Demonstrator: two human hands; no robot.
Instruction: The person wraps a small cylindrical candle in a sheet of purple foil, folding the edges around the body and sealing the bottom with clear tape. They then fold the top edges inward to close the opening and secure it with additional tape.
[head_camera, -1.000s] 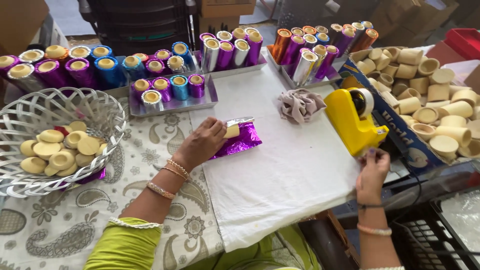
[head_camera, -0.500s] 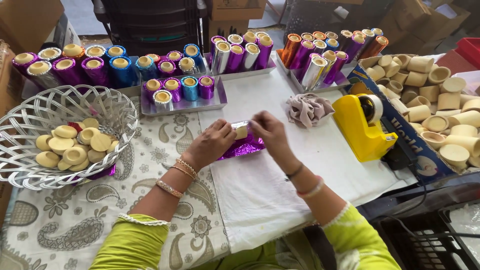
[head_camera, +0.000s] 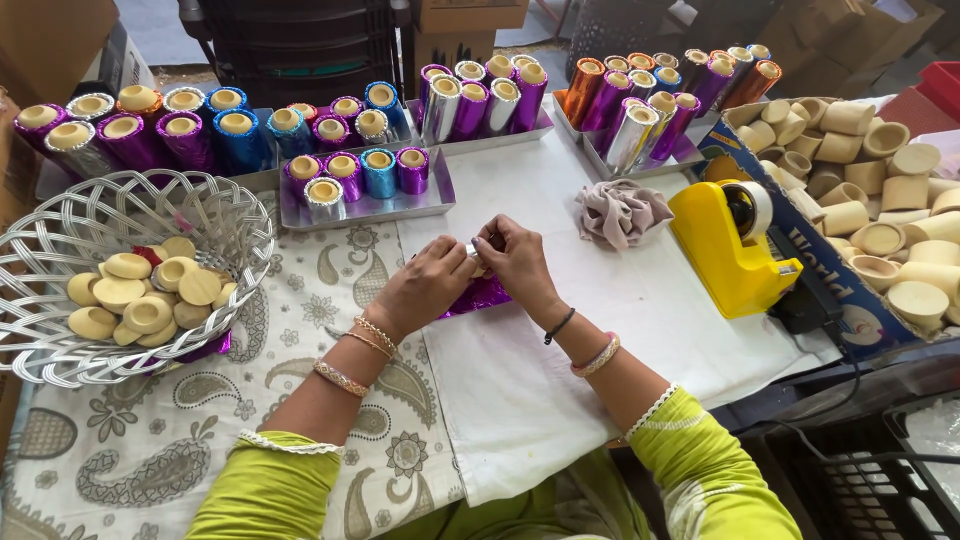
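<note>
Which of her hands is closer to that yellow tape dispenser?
The right hand. It sits left of the yellow tape dispenser, with bare cloth between; the left hand lies farther off, beyond the right one.

blue printed carton (head_camera: 850, 300) | right side, open, holds plain cups | brown cardboard boxes (head_camera: 470, 15) | far centre, behind trays | brown box (head_camera: 45, 45) | far left | red crate (head_camera: 935, 85) | far right

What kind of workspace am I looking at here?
Probably a small hand-packing workshop: trays of foil-wrapped cylinders, a heap of bare unwrapped ones, a yellow tape dispenser, and both hands wrapping one in purple foil.
</note>
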